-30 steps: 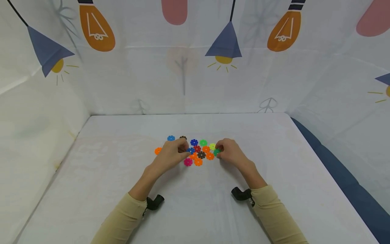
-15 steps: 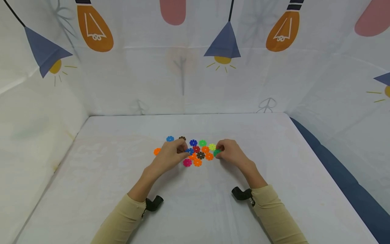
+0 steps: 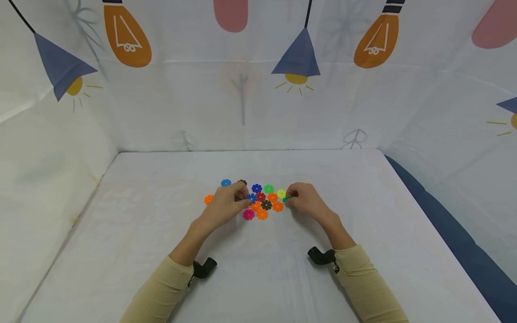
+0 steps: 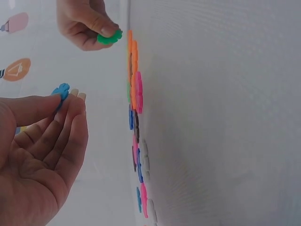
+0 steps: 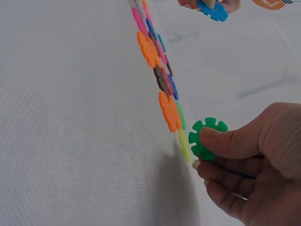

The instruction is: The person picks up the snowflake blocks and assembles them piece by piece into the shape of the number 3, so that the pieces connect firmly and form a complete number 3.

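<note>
Between thumb and fingers, my left hand [image 3: 225,202] pinches a blue snowflake disc [image 4: 61,90] with a notched rim. My right hand [image 3: 308,200] pinches a green snowflake disc [image 5: 207,137], thumb across its face; in the head view it looks thin, nearly edge-on. Both discs are held above the table, apart from each other. Below and between the hands lie several flat discs, among them a dark brown disc [image 3: 266,205], a red disc [image 3: 260,197], a magenta disc [image 3: 248,214] and a yellow disc [image 3: 281,194]. Part of the spread is hidden behind my left hand.
The discs lie on a white table [image 3: 258,269] with white cloth walls behind and at the sides. An orange disc [image 3: 208,199] and a light blue disc [image 3: 226,182] lie beyond my left hand. A dark blue surface [image 3: 448,224] shows past the table's right edge.
The green disc in my right hand has tilted from showing its face to nearly edge-on in the head view. My left hand and the discs on the table have stayed in place.
</note>
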`<state>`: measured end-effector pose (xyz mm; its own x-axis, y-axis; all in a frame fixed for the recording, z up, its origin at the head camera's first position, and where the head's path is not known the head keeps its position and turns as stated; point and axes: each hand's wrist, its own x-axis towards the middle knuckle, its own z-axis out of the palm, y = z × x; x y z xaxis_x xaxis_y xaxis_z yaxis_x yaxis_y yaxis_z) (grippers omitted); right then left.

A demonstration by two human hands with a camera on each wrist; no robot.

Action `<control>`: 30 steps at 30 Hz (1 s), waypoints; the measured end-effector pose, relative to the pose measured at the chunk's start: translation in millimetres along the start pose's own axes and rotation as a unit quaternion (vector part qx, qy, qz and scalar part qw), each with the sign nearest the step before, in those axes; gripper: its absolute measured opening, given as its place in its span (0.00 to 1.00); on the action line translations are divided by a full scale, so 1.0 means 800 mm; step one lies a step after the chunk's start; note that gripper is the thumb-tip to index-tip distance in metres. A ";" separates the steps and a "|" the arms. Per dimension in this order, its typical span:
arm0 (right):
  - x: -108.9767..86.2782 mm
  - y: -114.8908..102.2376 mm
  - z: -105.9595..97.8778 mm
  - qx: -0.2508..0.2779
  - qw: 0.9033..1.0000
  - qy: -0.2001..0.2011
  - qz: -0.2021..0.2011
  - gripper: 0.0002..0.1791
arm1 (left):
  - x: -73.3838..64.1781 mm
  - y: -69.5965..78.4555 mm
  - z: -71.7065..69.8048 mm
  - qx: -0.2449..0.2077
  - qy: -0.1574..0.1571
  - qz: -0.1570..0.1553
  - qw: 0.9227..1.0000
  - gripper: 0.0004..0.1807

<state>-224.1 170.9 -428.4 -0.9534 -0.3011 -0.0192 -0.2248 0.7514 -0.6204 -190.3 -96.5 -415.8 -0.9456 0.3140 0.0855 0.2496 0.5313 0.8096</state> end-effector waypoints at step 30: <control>-0.008 -0.026 0.000 0.086 0.990 0.055 -0.097 0.07 | 0.000 0.008 -0.003 -0.049 0.008 -0.051 0.997 0.10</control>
<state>-213.6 157.0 -415.1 -0.9143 -0.3566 0.1923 -0.3765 0.5725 -0.7283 -189.3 -94.8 -409.4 -0.9684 0.2495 0.0074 0.1305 0.4810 0.8670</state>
